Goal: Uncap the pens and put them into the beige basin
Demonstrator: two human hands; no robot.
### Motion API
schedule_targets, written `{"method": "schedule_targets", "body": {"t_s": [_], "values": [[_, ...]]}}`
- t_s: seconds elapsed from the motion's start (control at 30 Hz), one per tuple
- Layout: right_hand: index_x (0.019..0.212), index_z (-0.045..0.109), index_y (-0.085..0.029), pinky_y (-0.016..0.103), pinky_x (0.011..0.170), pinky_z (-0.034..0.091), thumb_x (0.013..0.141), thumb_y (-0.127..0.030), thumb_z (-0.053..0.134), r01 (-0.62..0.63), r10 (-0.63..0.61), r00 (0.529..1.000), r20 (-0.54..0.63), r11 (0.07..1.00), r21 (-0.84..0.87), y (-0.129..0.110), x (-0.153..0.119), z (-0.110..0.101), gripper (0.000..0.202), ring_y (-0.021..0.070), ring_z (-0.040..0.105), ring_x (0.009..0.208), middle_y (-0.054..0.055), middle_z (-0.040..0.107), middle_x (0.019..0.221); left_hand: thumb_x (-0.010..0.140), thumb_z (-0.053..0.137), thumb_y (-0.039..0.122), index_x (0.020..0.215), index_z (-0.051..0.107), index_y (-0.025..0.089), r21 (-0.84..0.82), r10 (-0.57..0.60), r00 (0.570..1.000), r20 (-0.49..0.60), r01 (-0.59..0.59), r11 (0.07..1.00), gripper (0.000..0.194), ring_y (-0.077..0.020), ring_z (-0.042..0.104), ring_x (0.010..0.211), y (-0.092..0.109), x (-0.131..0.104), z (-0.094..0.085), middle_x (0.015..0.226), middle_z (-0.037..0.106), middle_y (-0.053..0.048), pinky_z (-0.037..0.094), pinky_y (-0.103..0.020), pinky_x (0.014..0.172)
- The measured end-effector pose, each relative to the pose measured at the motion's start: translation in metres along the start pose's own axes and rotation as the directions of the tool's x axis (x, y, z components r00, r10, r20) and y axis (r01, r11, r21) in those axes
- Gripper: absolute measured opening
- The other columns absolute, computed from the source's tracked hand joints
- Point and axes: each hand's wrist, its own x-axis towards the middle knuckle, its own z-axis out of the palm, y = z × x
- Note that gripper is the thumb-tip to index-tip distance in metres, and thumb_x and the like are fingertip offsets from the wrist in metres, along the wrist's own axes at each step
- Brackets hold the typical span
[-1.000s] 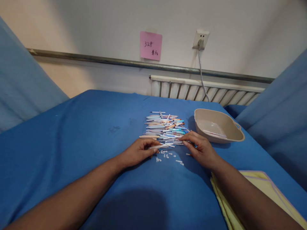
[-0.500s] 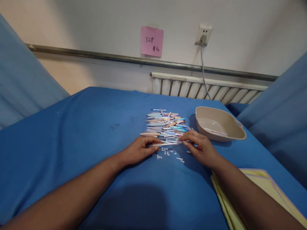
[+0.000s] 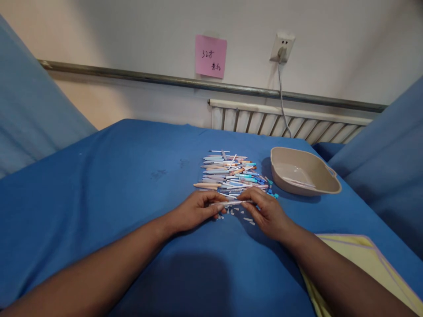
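Observation:
A slim pale pen lies level between my two hands, just above the near edge of a heap of pens. My left hand pinches its left end, with the thumb in front. At the other end, the fingertips of my right hand are closed on it. Behind them, a heap of pens has mostly pale barrels, with thin white sticks like refills and blue and orange parts among them. Small white pieces are scattered below the pen, some hidden by my left fingers.
A beige basin with a few slender sticks inside stands to the right. Folded yellow cloth lies under my right forearm. Blue cloth covers the table. A radiator and a pipe run along the wall behind.
My right hand has moved left, closer to my left hand, along the pen. Blue and teal pieces at the heap's right edge now show. My left hand has barely moved.

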Motion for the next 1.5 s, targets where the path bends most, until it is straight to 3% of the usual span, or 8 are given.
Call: {"method": "schedule_targets", "body": {"t_s": [0.23, 0.5, 0.77, 0.97, 1.2, 1.33, 1.5], "values": [[0.105, 0.049, -0.022, 0.031, 0.075, 0.047, 0.085, -0.013, 0.052, 0.000, 0.000, 1.000, 0.018, 1.000, 0.012, -0.0067, -0.0033, 0.0010, 0.022, 0.0190, 0.054, 0.088, 0.007, 0.056, 0.096, 0.083, 0.061, 0.034, 0.104, 0.064, 0.015, -0.034, -0.029, 1.000, 0.011, 0.029, 0.999, 0.029, -0.0100, 0.054, 0.063, 0.0010, -0.0010, 0.0011, 0.078, 0.063, -0.002, 0.044, -0.023, 0.060], [0.097, 0.054, -0.020, 0.029, 0.068, 0.045, 0.090, -0.019, 0.048, 0.049, -0.044, 0.997, 0.067, 0.996, -0.077, -0.0071, -0.0023, -0.0017, 0.008, 0.0176, 0.057, 0.079, 0.005, 0.060, 0.085, 0.084, 0.060, 0.036, 0.104, 0.064, 0.015, -0.006, -0.043, 0.997, 0.071, 0.043, 0.999, 0.030, -0.0111, 0.055, 0.066, 0.0026, -0.0031, 0.0022, 0.079, 0.064, -0.003, 0.045, -0.023, 0.061], [0.109, 0.051, -0.023, 0.027, 0.063, 0.045, 0.091, -0.028, 0.050, -0.056, 0.064, 0.992, 0.104, 0.995, -0.077, -0.0068, -0.0072, -0.0001, 0.019, 0.0166, 0.061, 0.072, 0.003, 0.065, 0.084, 0.084, 0.059, 0.035, 0.106, 0.064, 0.015, 0.010, -0.032, 0.998, 0.048, 0.032, 0.999, 0.030, -0.0109, 0.056, 0.065, 0.0010, -0.0026, 0.0004, 0.079, 0.064, -0.004, 0.045, -0.022, 0.059], [0.094, 0.052, -0.020, 0.029, 0.066, 0.045, 0.090, -0.021, 0.048, 0.051, -0.037, 0.995, 0.093, 0.988, -0.147, -0.0077, -0.0054, -0.0010, 0.006, 0.0182, 0.057, 0.077, 0.007, 0.060, 0.085, 0.085, 0.059, 0.033, 0.105, 0.064, 0.014, 0.007, -0.033, 0.997, 0.069, 0.033, 0.999, 0.028, -0.0095, 0.054, 0.063, 0.0012, -0.0032, -0.0007, 0.078, 0.063, -0.003, 0.043, -0.021, 0.058], [0.098, 0.058, -0.022, 0.027, 0.063, 0.043, 0.095, -0.033, 0.043, -0.019, 0.060, 0.982, 0.179, 0.975, -0.223, -0.0053, -0.0060, -0.0018, 0.019, 0.0165, 0.061, 0.072, 0.004, 0.066, 0.081, 0.087, 0.056, 0.033, 0.110, 0.062, 0.014, 0.019, -0.036, 0.997, 0.063, 0.035, 0.999, 0.030, -0.0099, 0.055, 0.064, -0.0022, -0.0023, -0.0017, 0.078, 0.064, -0.003, 0.045, -0.022, 0.060], [0.105, 0.051, -0.020, 0.026, 0.062, 0.043, 0.090, -0.029, 0.052, -0.061, 0.082, 0.990, 0.113, 0.983, -0.175, -0.0064, -0.0065, -0.0001, 0.018, 0.0168, 0.060, 0.073, 0.004, 0.064, 0.085, 0.086, 0.058, 0.033, 0.110, 0.062, 0.014, -0.009, -0.023, 0.999, 0.043, 0.024, 1.000, 0.031, -0.0094, 0.055, 0.062, -0.0026, -0.0011, -0.0028, 0.076, 0.063, -0.003, 0.044, -0.021, 0.058], [0.093, 0.053, -0.018, 0.027, 0.066, 0.043, 0.091, -0.023, 0.047, 0.046, -0.025, 0.996, 0.091, 0.972, -0.232, -0.0063, -0.0057, -0.0019, 0.008, 0.0177, 0.058, 0.077, 0.007, 0.061, 0.086, 0.086, 0.058, 0.033, 0.107, 0.062, 0.012, -0.046, -0.027, 0.998, 0.055, 0.030, 0.998, 0.031, -0.0089, 0.054, 0.060, -0.0028, -0.0011, -0.0024, 0.075, 0.063, -0.003, 0.043, -0.021, 0.056]]}}
